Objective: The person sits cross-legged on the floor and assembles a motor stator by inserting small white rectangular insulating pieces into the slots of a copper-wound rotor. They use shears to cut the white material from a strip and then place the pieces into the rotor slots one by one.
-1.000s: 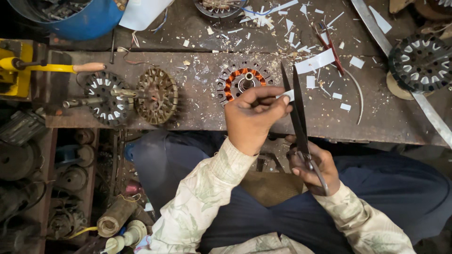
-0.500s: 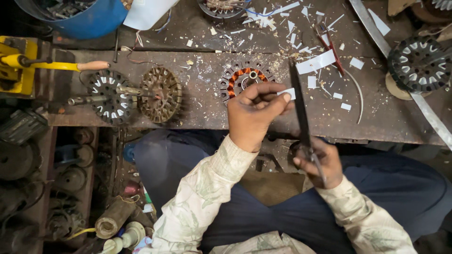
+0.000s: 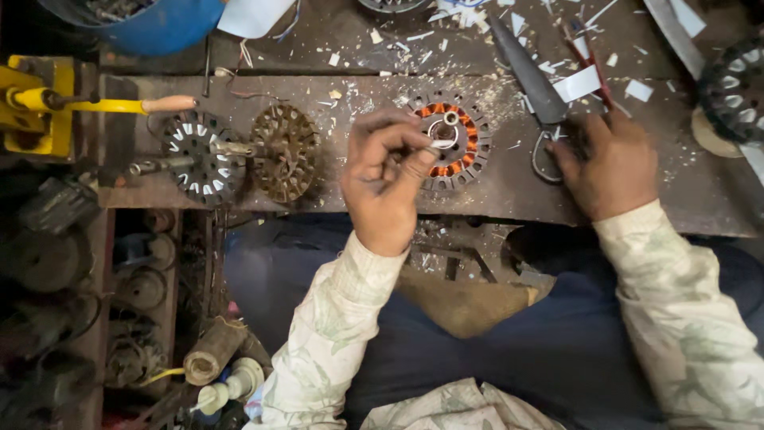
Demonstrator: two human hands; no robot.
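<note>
Dusty wooden bench [image 3: 334, 191], paper scraps everywhere. Copper-wound stator [image 3: 454, 139] flat at bench centre. Left hand [image 3: 386, 187] pinched shut on small white strip [image 3: 439, 145] right over stator. Right hand [image 3: 609, 163] resting on scissors [image 3: 529, 80] handles, loosely curled. Two bare stators [image 3: 239, 155] further left; blue tub [image 3: 159, 20] at back.

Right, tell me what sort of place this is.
Probably a small motor-rewinding or fan repair workshop: a stator with copper windings lies on a worn wooden bench, bare stator cores sit beside it, and paper scraps lie around the scissors.
</note>
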